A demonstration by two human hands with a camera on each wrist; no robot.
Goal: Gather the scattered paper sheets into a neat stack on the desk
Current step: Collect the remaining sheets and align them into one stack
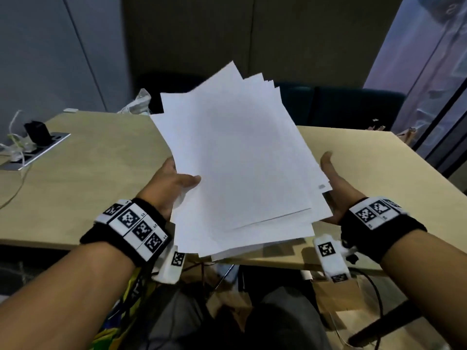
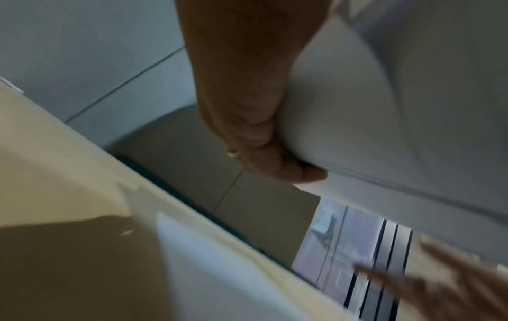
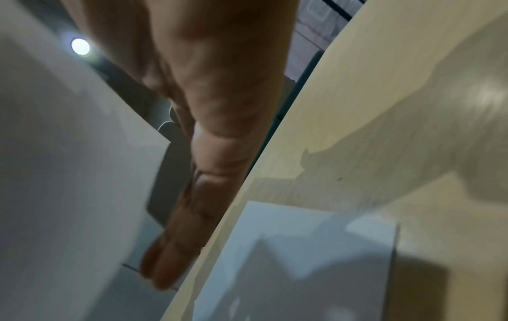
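Note:
A fanned bundle of white paper sheets [image 1: 240,160] hangs tilted above the light wooden desk [image 1: 96,173]. My left hand [image 1: 177,183] grips the bundle's left edge, thumb on top and fingers curled beneath [image 2: 255,141]. My right hand [image 1: 333,183] is beside the bundle's right edge, thumb up and fingers straight [image 3: 192,195]; the head view hides whether it touches the paper. The corners of the sheets do not line up. In the wrist views one more white sheet [image 3: 302,260] lies flat on the desk under the bundle [image 2: 384,97].
A socket panel [image 1: 38,150] with a black plug and pale cables sits in the desk's left end. A clear plastic bag [image 1: 139,102] lies at the far edge. Dark chairs [image 1: 353,107] stand behind the desk. Brown bags [image 1: 336,296] and cables sit under the near edge.

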